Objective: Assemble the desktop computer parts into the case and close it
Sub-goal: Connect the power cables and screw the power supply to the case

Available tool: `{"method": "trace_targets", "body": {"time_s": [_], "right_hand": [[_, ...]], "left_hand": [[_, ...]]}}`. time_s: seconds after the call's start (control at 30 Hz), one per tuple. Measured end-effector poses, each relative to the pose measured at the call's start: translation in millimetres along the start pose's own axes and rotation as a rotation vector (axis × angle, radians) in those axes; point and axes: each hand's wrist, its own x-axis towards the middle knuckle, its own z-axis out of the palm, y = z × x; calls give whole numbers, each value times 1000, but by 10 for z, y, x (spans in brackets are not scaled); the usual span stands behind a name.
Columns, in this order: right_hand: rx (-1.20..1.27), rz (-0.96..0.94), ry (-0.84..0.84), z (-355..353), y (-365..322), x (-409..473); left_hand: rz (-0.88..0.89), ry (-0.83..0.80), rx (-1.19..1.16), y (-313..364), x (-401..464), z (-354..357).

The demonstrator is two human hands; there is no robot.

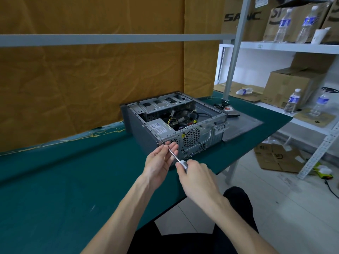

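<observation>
Plainly legible: "SANC" in dark letters on a cardboard box point(244, 17) on the top shelf point(286, 47); the neighbouring boxes show only cut-off letters. Water bottles point(283, 24) with blue labels stand on the shelves, their print too small to read.

Item — computer case point(174, 121): dark grey, lying on its side on the green counter point(55, 180), open side up, rear panel toward the viewer. Inside: a silver power supply point(159, 126) bearing a white specification label, unreadable; yellow and black cables; empty drive bays along the far edge. The rear panel carries a round fan grille point(191, 137) and a small yellow sticker beside it.

Item — side panel point(244, 125): grey, flat on the counter just right of the case.

Item — screwdriver point(177, 158): thin metal shaft, pale handle, tip set at the upper left corner of the rear panel.

Left hand point(161, 160): palm turned rightward, fingers reaching up to the shaft near the tip, thumb and fingertips lightly pinching it against the panel corner.

Right hand point(197, 177): back of the hand up, fingers curled round the screwdriver handle — a closed grip, forearm running down to the lower right.

Other: mustard-coloured cloth point(91, 70) hung behind the counter; loose yellow threads along its hem; cardboard boxes on the floor at right.
</observation>
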Motion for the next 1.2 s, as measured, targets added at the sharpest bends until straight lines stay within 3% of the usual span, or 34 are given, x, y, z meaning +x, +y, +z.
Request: {"method": "trace_targets", "body": {"time_s": [0.07, 0.23, 0.4, 0.47, 0.57, 0.77, 0.87, 0.97, 1.2], "right_hand": [[-85, -52, 40, -1, -48, 2], [165, 84, -211, -77, 27, 199], [282, 119, -276, -137, 69, 263], [262, 86, -253, -126, 78, 216], [197, 22, -174, -252, 260, 219], [565, 241, 23, -1050, 1199, 831], [759, 399, 76, -1140, 1663, 1370], [831, 479, 103, -988, 2055, 1997], [612, 453, -37, -239, 2581, 3487]], "left_hand": [[-7, -3, 4, -2, 0, -3], [2, 6, 33, 2, -4, 11], [40, 41, 116, -13, -66, 69], [155, 72, 434, 3, -118, 44], [497, 138, 1117, 119, -137, -7], [919, -33, 1444, 282, 440, 585], [869, -189, 1503, 173, 1087, 1021], [673, -336, 1688, 45, 1867, 1301], [665, -269, 1856, -178, 3085, 1474]]}}
